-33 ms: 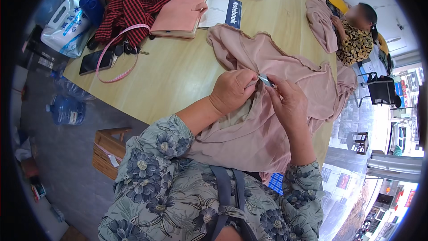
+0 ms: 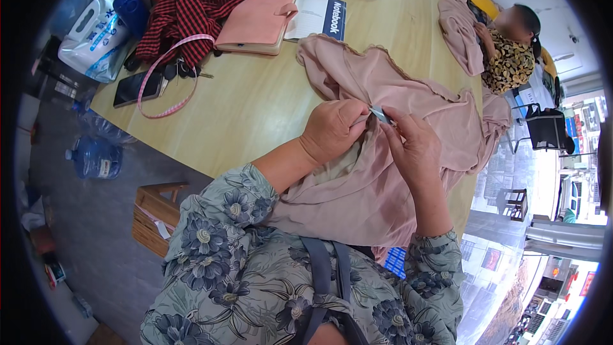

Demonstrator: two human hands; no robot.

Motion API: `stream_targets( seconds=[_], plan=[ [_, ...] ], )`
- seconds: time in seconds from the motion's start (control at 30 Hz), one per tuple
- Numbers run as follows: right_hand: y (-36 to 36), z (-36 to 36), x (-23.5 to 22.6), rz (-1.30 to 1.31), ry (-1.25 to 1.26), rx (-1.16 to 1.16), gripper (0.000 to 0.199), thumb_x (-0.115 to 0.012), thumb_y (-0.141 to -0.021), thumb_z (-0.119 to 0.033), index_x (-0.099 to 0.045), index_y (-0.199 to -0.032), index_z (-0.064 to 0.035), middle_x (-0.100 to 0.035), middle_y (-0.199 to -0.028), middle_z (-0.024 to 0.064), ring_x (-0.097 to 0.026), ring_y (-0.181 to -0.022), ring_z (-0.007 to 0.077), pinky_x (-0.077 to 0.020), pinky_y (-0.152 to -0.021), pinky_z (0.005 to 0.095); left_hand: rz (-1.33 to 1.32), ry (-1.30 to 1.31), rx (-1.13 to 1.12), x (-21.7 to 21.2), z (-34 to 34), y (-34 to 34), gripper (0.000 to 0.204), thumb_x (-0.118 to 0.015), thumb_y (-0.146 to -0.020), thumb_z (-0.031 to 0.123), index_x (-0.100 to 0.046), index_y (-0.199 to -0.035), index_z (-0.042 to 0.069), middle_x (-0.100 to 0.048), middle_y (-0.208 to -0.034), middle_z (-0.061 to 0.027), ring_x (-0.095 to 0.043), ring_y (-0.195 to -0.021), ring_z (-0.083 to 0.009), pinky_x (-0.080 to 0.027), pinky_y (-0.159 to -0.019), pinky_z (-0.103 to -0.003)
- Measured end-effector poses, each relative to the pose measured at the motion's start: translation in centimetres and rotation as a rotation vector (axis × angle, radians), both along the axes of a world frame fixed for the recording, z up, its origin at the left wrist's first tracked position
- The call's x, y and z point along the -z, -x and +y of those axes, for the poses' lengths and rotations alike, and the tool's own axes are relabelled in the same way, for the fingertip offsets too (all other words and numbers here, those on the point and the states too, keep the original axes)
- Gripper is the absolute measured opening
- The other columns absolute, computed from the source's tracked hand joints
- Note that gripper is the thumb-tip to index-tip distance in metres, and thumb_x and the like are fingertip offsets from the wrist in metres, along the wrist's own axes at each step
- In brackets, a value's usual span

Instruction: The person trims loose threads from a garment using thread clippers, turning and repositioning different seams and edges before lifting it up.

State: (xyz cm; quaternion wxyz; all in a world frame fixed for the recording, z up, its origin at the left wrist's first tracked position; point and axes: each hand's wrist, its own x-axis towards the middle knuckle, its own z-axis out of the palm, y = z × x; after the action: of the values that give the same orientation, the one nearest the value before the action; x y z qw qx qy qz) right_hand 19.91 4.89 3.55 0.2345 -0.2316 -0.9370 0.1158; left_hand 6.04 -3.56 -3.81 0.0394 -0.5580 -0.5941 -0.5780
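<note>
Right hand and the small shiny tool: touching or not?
Touching. The head view shows the right hand pinching the small shiny tool between thumb and fingers, its tip end sticking out toward the left fist.

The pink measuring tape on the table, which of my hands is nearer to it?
Left. Your left hand, gripping pink cloth, is right of the measuring tape; your right hand, holding a small tool, is farther right.
</note>
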Motion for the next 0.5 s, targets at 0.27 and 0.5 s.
stream_targets(
  seconds=[0.27,0.5],
  plan=[
    [0.01,0.09,0.04,-0.015,-0.002,0.019,0.018,-0.064,-0.078,-0.021,-0.063,-0.095,-0.0164,-0.056,-0.068,0.0041,-0.055,-0.065,0.0243,-0.0434,-0.059,0.0353,0.054,0.030,0.020,-0.18,-0.08,0.27,0.020,-0.064,-0.068,0.003,-0.054,-0.086,0.005,-0.060,-0.076,-0.0102,-0.059,-0.067,-0.0296,-0.047,-0.060,-0.035],
    [-0.18,-0.21,-0.09,-0.027,0.012,0.035,0.018,-0.063,-0.078,-0.022,-0.063,-0.095,-0.0169,-0.056,-0.068,0.0041,-0.055,-0.065,0.0243,-0.0435,-0.058,0.0355,0.133,0.011,0.006,-0.11,-0.18,0.11,0.021,-0.064,-0.068,0.003,-0.054,-0.086,0.005,-0.061,-0.076,-0.0098,-0.059,-0.067,-0.0295,-0.047,-0.060,-0.036]
  ],
)
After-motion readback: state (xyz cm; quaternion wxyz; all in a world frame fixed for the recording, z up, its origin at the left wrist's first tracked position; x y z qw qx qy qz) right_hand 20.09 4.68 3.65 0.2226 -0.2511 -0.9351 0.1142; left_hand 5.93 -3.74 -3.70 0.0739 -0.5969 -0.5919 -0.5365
